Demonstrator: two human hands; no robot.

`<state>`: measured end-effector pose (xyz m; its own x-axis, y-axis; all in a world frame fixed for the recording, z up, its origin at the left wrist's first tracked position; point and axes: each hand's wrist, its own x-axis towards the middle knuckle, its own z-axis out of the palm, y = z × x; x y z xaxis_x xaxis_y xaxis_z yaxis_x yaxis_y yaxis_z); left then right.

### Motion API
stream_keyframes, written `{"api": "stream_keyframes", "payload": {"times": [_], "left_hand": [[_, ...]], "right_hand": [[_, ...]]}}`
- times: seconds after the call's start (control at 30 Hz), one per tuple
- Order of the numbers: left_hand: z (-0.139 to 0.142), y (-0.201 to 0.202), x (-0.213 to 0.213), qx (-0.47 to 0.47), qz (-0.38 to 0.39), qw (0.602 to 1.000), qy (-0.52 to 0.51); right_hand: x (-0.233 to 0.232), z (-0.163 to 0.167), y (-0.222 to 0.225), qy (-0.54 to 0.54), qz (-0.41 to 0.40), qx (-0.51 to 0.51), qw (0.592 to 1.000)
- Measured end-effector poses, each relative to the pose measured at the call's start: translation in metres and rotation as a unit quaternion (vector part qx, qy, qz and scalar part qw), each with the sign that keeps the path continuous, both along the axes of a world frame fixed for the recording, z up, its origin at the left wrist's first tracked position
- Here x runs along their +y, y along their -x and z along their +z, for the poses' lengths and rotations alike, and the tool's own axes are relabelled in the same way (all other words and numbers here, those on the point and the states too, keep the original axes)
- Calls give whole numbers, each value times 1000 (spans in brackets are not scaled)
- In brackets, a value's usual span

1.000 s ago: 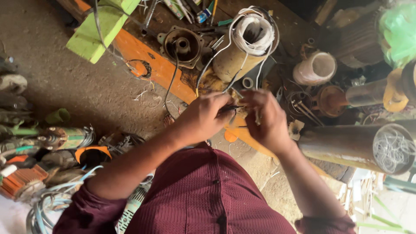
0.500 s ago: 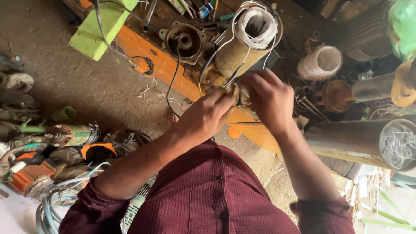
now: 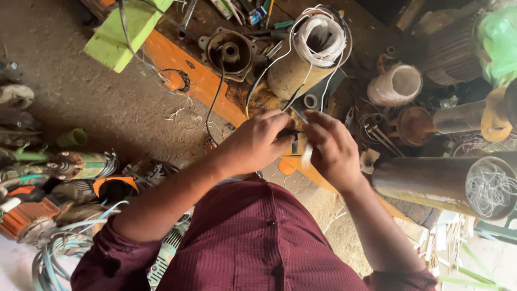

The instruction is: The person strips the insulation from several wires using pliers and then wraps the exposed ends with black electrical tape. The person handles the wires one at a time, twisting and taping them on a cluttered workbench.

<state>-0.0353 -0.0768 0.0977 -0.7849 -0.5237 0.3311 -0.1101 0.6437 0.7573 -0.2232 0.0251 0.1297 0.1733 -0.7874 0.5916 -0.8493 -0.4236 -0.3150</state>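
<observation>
My left hand [image 3: 259, 141] and my right hand [image 3: 333, 149] meet in the middle of the view, above an orange board [image 3: 200, 80]. Both pinch thin wires [image 3: 299, 96] that run up to a cylindrical motor stator [image 3: 305, 55] with white wire ends bundled at its open top. A small dark tool or wire end sticks out between the fingers of my left hand. A pale strip hangs below my right hand's fingers. My maroon sleeves fill the lower part of the view.
A round metal motor end cover [image 3: 230, 52] lies left of the stator. A green block [image 3: 125, 32] sits at the upper left. Large cylinders [image 3: 447, 183] with wire windings lie at the right. Motor parts and cables [image 3: 64, 178] crowd the floor at the left.
Both hands have stayed together on the wires and shifted slightly lower in the view. The camera has moved a little, so the stator appears higher.
</observation>
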Motion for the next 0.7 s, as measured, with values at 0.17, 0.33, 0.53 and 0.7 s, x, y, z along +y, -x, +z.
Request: {"api": "stream_keyframes", "payload": {"times": [0.17, 0.33, 0.53, 0.7], "left_hand": [[11, -1, -1, 1, 2, 999, -34], [6, -3, 14, -91, 48, 994, -25], [-10, -4, 22, -14, 54, 989, 138], [-15, 4, 19, 14, 61, 972, 226]], "right_hand": [[-3, -35, 12, 204, 55, 201, 956], [-2, -30, 9, 174, 50, 149, 972], [-44, 6, 15, -125, -86, 13, 988], [-58, 18, 12, -207, -101, 18, 973]]}}
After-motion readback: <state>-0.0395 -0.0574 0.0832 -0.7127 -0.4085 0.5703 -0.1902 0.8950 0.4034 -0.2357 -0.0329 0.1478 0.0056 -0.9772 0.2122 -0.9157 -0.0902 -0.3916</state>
